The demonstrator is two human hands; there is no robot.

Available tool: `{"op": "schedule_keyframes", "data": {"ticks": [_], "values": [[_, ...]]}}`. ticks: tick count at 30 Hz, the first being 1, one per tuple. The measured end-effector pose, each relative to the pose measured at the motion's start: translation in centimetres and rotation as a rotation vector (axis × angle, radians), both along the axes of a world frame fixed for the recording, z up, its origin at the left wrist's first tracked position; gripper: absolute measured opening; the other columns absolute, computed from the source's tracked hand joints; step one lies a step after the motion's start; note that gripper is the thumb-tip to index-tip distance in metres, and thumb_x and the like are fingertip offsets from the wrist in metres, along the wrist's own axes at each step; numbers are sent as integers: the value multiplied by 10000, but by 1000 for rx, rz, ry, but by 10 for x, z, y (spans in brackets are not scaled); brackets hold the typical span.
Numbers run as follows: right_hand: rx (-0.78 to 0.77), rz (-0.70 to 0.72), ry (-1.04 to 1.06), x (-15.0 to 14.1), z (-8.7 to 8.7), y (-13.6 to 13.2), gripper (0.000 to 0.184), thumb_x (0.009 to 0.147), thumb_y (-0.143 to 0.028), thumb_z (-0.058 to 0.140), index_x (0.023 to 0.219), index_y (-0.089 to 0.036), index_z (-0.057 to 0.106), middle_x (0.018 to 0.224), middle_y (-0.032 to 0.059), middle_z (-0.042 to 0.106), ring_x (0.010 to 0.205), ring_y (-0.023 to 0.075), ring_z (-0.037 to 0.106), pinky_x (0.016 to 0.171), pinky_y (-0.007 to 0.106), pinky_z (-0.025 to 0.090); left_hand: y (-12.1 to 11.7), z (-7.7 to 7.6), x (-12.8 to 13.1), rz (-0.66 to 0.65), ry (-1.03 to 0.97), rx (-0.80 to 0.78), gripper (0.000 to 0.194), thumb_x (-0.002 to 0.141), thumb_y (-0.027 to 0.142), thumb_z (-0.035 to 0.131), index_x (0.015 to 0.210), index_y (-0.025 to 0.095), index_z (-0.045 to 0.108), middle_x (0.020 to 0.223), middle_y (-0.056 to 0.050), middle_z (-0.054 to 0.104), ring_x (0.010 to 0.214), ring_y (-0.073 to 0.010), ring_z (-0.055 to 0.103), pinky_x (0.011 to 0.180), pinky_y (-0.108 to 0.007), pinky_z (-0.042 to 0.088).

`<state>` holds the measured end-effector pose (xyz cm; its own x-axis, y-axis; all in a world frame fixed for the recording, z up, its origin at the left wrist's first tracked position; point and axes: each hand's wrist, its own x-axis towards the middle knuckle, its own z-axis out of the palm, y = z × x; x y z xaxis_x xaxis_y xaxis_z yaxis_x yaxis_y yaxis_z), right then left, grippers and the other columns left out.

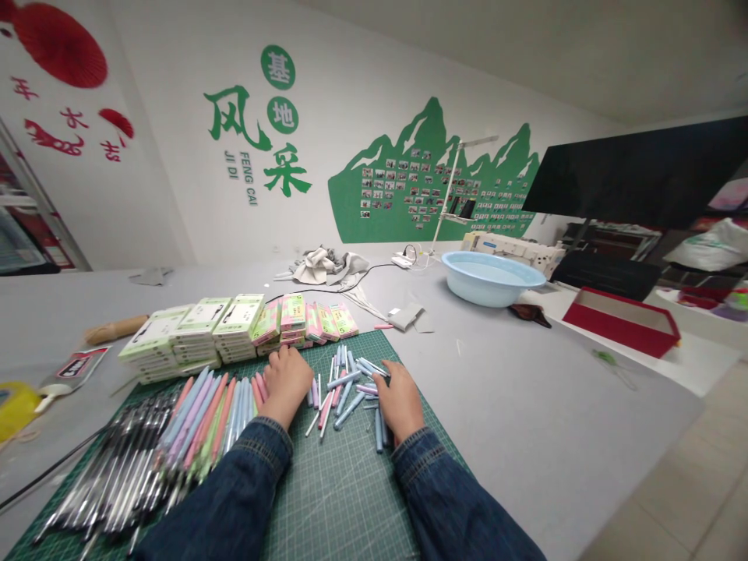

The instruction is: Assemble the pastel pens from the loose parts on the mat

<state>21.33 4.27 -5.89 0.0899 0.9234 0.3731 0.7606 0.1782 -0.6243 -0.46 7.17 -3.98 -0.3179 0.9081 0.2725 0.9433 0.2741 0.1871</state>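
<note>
My left hand [287, 386] is closed, its fingers curled down at the upper end of a row of pastel pens [202, 413]; whatever lies under the fingertips is hidden. Beside it, a loose pile of short blue, pink, purple and white pen tubes [349, 399] lies on the green cutting mat [339, 499]. My right hand [402, 403] rests at the right edge of this pile, thumb and fingers pinched around the end of a short blue pen tube [370, 367]. Further blue tubes [379, 431] stick out beneath that palm. Many dark, clear-bodied pens [114, 460] spread at the left.
White-green boxes [199, 327] and pink-green boxes [295, 315] stand in stacks behind the mat. A blue basin [491, 280], a red box [622, 321] and a sewing machine [514, 249] are to the right. Grey cloth [327, 267] lies at the back; yellow tape [17, 409] sits left.
</note>
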Motion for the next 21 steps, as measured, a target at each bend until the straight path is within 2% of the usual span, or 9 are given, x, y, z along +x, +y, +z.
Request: {"op": "schedule_keyframes", "data": {"ticks": [6, 13, 17, 21], "values": [[-9, -5, 15, 1, 1, 1, 386, 864, -297, 476, 1166, -96, 605, 1186, 156, 621, 1149, 249, 536, 1028, 364, 344, 9, -10, -5, 16, -12, -25, 322, 801, 133, 361, 1031, 139, 587, 1123, -175, 577, 1032, -317, 492, 826, -446, 391], [-12, -15, 3, 1, 2, 1, 371, 858, -281, 494, 1161, -98, 606, 1175, 149, 627, 1143, 247, 538, 1027, 355, 346, 15, -12, -12, 20, -45, -61, 340, 770, 142, 399, 1072, 153, 556, 1066, -182, 597, 1043, -336, 510, 819, -462, 384], [-13, -21, -4, 1, 2, 1, 358, 860, -284, 496, 1153, -113, 611, 1183, 145, 627, 1140, 245, 541, 1028, 355, 343, 9, -13, -12, -43, -62, -77, 355, 752, 152, 424, 1082, 154, 555, 1078, -183, 611, 1078, -343, 510, 843, -478, 378], [-4, -25, 1, 3, 3, 2, 355, 859, -278, 492, 1141, -101, 616, 1155, 146, 636, 1123, 244, 550, 1015, 348, 355, -7, -21, -8, -160, -77, -106, 384, 739, 160, 455, 1108, 180, 561, 1066, -174, 643, 1083, -343, 534, 877, -485, 369]]}}
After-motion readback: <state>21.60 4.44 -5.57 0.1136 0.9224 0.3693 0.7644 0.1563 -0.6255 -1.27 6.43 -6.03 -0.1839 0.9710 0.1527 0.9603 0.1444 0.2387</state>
